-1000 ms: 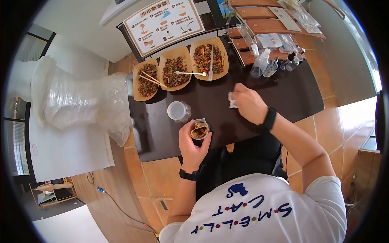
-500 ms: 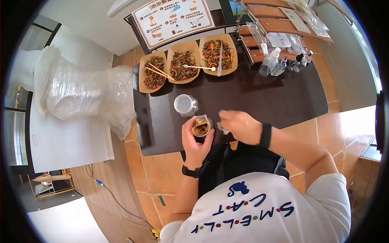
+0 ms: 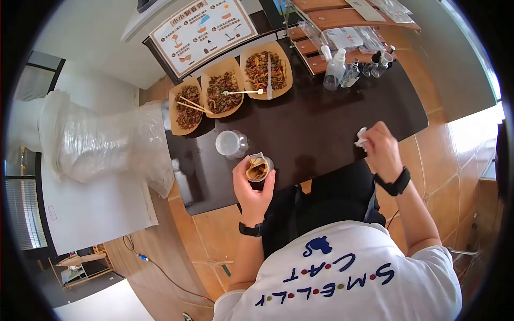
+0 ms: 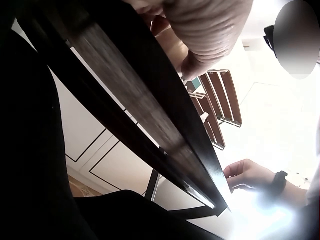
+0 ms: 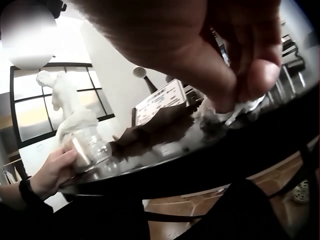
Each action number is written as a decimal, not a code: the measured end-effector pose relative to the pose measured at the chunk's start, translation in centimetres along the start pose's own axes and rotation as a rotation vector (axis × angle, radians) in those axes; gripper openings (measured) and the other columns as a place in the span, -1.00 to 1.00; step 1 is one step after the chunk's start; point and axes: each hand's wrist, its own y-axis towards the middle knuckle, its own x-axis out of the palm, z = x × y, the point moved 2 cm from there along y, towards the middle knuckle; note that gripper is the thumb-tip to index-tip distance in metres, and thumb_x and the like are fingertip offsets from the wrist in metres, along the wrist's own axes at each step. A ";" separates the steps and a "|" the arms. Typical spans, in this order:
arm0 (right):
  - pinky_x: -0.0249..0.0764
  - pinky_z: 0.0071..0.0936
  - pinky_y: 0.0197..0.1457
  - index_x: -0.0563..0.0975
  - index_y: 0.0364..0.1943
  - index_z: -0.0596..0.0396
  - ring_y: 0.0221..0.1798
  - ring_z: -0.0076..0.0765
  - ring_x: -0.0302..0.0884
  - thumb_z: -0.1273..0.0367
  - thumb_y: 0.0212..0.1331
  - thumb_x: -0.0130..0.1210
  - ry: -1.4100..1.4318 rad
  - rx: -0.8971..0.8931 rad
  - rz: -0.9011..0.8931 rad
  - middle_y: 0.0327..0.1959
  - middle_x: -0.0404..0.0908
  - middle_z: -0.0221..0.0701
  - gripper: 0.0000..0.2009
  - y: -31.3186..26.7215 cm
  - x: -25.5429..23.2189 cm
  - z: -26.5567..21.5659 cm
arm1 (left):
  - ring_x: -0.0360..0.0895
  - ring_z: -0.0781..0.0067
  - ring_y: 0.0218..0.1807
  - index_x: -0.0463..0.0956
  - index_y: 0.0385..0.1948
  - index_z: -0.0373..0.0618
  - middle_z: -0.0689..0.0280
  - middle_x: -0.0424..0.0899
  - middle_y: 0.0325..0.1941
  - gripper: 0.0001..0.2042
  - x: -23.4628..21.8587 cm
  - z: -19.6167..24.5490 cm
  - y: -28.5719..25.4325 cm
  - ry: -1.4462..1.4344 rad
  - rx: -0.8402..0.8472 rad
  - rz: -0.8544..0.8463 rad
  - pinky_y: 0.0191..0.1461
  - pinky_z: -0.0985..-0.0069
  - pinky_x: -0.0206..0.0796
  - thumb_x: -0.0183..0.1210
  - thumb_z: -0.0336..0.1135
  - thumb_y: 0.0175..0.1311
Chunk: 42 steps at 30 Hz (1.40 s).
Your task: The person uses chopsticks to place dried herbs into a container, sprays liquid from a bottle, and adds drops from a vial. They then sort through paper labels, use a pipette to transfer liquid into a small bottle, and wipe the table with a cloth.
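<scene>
My left hand [image 3: 252, 184] grips a small clear cup [image 3: 258, 169] with a brown paper filter and dried herbs inside, at the near edge of the dark table [image 3: 321, 134]. The same cup [image 5: 90, 147] appears in the right wrist view with fingers curled round it. At the table's right near edge, my right hand [image 3: 381, 144] pinches a crumpled white tissue [image 3: 361, 136]. That tissue [image 5: 240, 110] shows under the fingertips in the right wrist view. The left wrist view looks up from under the table edge [image 4: 150, 130].
An empty clear cup [image 3: 230, 144] stands just behind the held cup. Three brown trays of dried herbs [image 3: 225, 91] line the far edge with chopsticks, a spoon and a stick. Spray bottles [image 3: 342, 69] and a wooden rack [image 3: 332, 37] stand far right. A plastic-wrapped bundle [image 3: 101, 139] lies left.
My right hand carried the tissue from the table's middle toward the cup, then out to the table's right edge. The left hand kept hold of the cup.
</scene>
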 end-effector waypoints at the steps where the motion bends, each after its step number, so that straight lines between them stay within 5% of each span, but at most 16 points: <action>1: 0.54 -0.22 -0.18 0.61 -0.34 0.22 -0.27 0.07 0.58 0.63 0.01 0.16 0.008 -0.102 0.006 -0.29 0.49 -0.17 -0.88 -0.4 0.7 -1.4 | 0.55 0.20 0.11 0.43 0.16 -0.28 0.12 0.56 0.09 -0.46 0.0 0.0 0.0 0.017 0.006 -0.003 0.24 0.37 0.36 0.43 -0.33 0.17; 4: 0.56 -0.22 -0.20 0.59 -0.39 0.20 -0.26 -0.01 0.55 0.62 -0.02 0.13 0.037 -0.362 -0.066 -0.31 0.45 -0.17 -0.89 -1.9 4.1 -5.6 | 0.55 0.18 0.11 0.43 0.16 -0.29 0.11 0.55 0.09 -0.45 0.1 -0.1 0.0 0.038 0.012 -0.002 0.22 0.36 0.38 0.45 -0.34 0.15; 10: 0.56 -0.27 -0.12 0.57 -0.25 0.15 -0.18 -0.11 0.57 0.56 0.04 0.13 0.184 -0.592 -0.372 -0.24 0.42 -0.22 -0.84 -4.2 9.2 -11.3 | 0.56 0.17 0.10 0.43 0.16 -0.30 0.11 0.54 0.08 -0.44 -0.1 0.0 -0.2 0.017 -0.046 0.016 0.21 0.36 0.39 0.46 -0.37 0.12; 12: 0.56 -0.27 -0.14 0.55 -0.35 0.13 -0.18 -0.12 0.57 0.53 0.07 0.15 0.318 -0.654 -0.663 -0.24 0.46 -0.25 -0.93 -5.5 10.4 -10.5 | 0.56 0.17 0.10 0.43 0.15 -0.30 0.11 0.54 0.08 -0.44 0.0 -0.2 -0.1 -0.013 -0.054 0.014 0.21 0.36 0.39 0.46 -0.38 0.12; 16: 0.55 -0.23 -0.15 0.59 -0.32 0.12 -0.18 -0.11 0.55 0.55 0.04 0.15 0.320 -0.763 -0.342 -0.33 0.46 -0.28 -0.89 0.5 7.4 -10.4 | 0.57 0.16 0.08 0.44 0.15 -0.29 0.11 0.55 0.06 -0.45 0.0 -0.2 -0.2 0.010 -0.041 0.019 0.19 0.37 0.40 0.45 -0.38 0.12; 20: 0.54 -0.28 -0.11 0.56 -0.38 0.09 -0.15 -0.11 0.51 0.54 -0.07 0.16 0.151 -0.529 -0.087 -0.37 0.50 -0.30 -0.87 8.4 7.3 -7.6 | 0.57 0.16 0.07 0.44 0.14 -0.28 0.11 0.55 0.06 -0.45 -0.2 0.4 0.2 0.016 -0.030 0.009 0.19 0.36 0.40 0.46 -0.39 0.10; 24: 0.55 -0.33 -0.05 0.56 -0.39 0.02 -0.08 -0.17 0.52 0.54 -0.16 0.21 -0.088 -0.708 -0.258 -0.29 0.51 -0.33 -0.81 7.7 10.8 -8.2 | 0.57 0.16 0.08 0.44 0.14 -0.28 0.11 0.56 0.06 -0.45 -0.2 0.0 -0.1 0.027 -0.050 0.007 0.19 0.36 0.40 0.46 -0.38 0.11; 30: 0.57 -0.29 -0.13 0.58 -0.32 0.10 -0.15 -0.13 0.58 0.57 -0.06 0.18 0.233 -0.703 -0.685 -0.26 0.44 -0.26 -0.83 -3.2 9.2 -10.2 | 0.56 0.17 0.10 0.44 0.15 -0.29 0.11 0.55 0.07 -0.45 -0.2 -0.6 -0.2 0.003 -0.082 0.022 0.20 0.37 0.40 0.45 -0.35 0.13; 34: 0.56 -0.22 -0.21 0.59 -0.34 0.13 -0.26 -0.08 0.58 0.62 -0.03 0.15 0.263 -0.691 -0.395 -0.27 0.46 -0.26 -0.85 -1.5 3.9 -8.0 | 0.56 0.20 0.10 0.43 0.15 -0.29 0.12 0.55 0.08 -0.45 -0.3 -0.9 -0.4 -0.074 -0.090 -0.002 0.22 0.37 0.39 0.45 -0.35 0.14; 39: 0.55 -0.26 -0.17 0.59 -0.39 0.12 -0.19 -0.02 0.53 0.64 -0.10 0.13 0.009 -0.203 -0.171 -0.28 0.47 -0.24 -0.82 0.5 1.5 -2.5 | 0.55 0.21 0.10 0.44 0.14 -0.29 0.13 0.55 0.08 -0.46 -0.2 -0.8 0.0 -0.094 -0.081 0.000 0.22 0.38 0.38 0.45 -0.34 0.14; 42: 0.56 -0.30 -0.15 0.59 -0.33 0.10 -0.20 -0.11 0.53 0.63 -0.10 0.14 -0.012 -0.522 -0.243 -0.28 0.45 -0.25 -0.79 -1.9 4.3 -5.8 | 0.55 0.21 0.10 0.44 0.14 -0.28 0.13 0.55 0.08 -0.46 -0.2 -0.6 -0.4 -0.070 -0.090 0.004 0.22 0.38 0.38 0.45 -0.34 0.14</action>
